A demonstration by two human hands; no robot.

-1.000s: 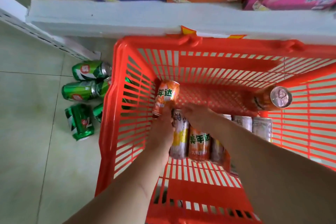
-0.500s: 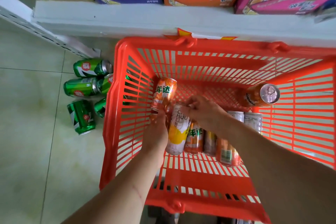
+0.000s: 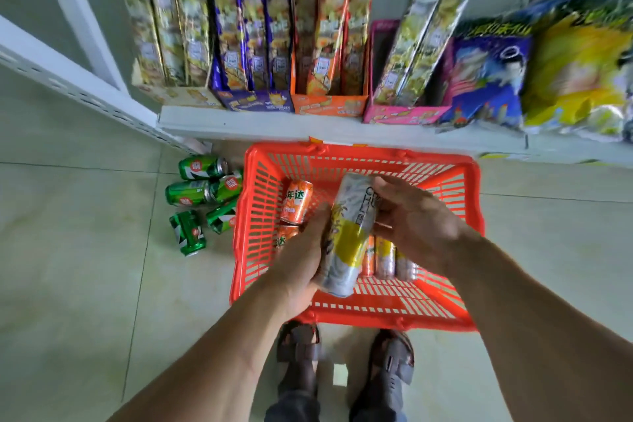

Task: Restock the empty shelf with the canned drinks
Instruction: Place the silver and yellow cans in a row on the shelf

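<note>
My left hand (image 3: pixel 301 260) grips the tall white-yellow can (image 3: pixel 349 236) above the red basket (image 3: pixel 445 319); my right hand (image 3: pixel 414 219) curls round its top. Orange cans (image 3: pixel 296 201) lie inside, green cans (image 3: pixel 191 192) on floor.

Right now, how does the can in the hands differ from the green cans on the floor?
The held can is tall, slim, white and yellow; the green cans are shorter. It is lifted above the basket by the left hand and right hand; they lie loose outside it. All are drink cans.
</note>
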